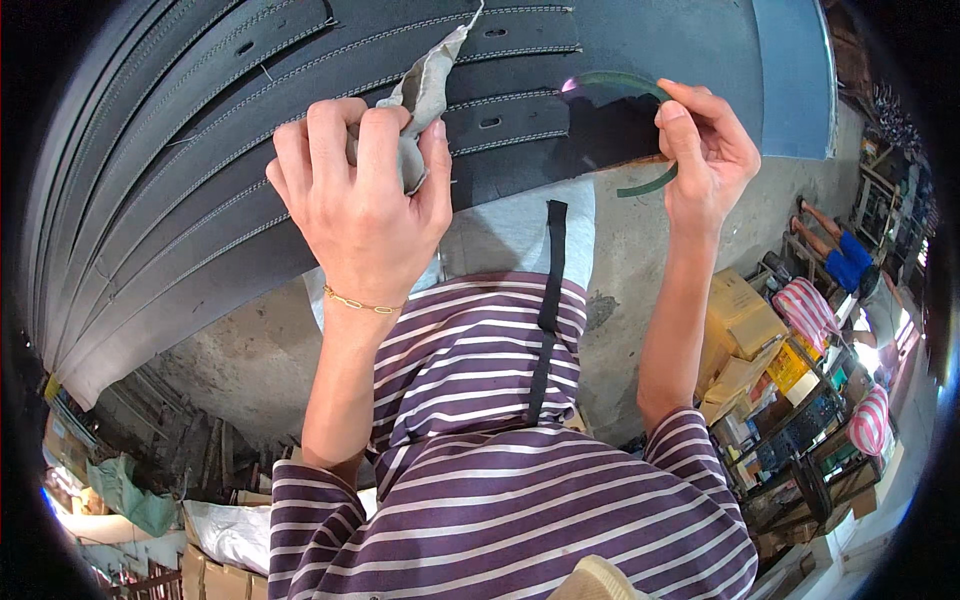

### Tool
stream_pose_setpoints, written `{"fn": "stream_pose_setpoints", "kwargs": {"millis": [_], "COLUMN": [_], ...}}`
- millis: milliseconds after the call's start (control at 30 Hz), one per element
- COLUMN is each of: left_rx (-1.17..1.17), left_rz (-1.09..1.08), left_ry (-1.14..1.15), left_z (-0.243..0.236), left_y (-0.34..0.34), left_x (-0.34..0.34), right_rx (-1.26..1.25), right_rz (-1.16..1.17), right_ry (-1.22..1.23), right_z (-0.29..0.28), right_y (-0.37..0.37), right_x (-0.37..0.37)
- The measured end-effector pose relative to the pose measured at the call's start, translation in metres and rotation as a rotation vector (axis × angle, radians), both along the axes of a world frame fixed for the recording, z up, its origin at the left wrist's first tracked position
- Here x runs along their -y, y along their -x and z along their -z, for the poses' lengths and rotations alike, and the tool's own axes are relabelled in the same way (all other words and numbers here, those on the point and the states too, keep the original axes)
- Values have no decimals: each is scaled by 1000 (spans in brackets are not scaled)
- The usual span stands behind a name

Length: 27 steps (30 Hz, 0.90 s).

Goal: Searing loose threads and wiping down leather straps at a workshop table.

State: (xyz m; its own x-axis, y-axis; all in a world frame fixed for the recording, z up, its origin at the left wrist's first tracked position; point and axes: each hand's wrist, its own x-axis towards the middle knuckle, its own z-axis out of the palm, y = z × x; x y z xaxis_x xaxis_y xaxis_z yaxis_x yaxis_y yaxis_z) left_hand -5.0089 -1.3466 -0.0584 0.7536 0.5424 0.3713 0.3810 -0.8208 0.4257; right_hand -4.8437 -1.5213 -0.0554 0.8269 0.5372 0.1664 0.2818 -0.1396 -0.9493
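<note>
My left hand (355, 195) is closed round a crumpled grey piece of cloth or paper (420, 85), whose twisted tip points up and right. It is over dark grey stitched straps (250, 60), which lie in curved rows across the work surface. In my right hand (705, 165), thumb and forefinger pinch a thin curved green strip (615, 80). One part arches leftward above the hand to a glinting pinkish end, and another part (645, 185) hangs below, curving left. That hand is at the right end of the straps, near the surface's front edge.
A blue-grey panel (790, 70) continues at the upper right. Beyond the concrete floor (630, 250), cardboard boxes (740, 310), striped bags (805, 315) and racks crowd the right side. Another person (855, 260) in blue shorts is there. Sacks (225, 530) and cartons lie at the lower left.
</note>
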Motion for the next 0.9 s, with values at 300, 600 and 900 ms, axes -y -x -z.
{"fn": "stream_pose_setpoints", "kwargs": {"millis": [300,600,900], "left_rx": [2,-4,1], "left_rz": [3,0,-1], "left_ry": [-6,-4,-1], "left_z": [1,1,1], "left_y": [0,1,1], "left_x": [0,0,0], "right_rx": [-60,-29,-24], "right_rz": [41,-16,-3], "right_ry": [1,15,10], "right_z": [-3,-4,-3], "right_y": [2,3,1], "right_x": [-1,-4,-2]}}
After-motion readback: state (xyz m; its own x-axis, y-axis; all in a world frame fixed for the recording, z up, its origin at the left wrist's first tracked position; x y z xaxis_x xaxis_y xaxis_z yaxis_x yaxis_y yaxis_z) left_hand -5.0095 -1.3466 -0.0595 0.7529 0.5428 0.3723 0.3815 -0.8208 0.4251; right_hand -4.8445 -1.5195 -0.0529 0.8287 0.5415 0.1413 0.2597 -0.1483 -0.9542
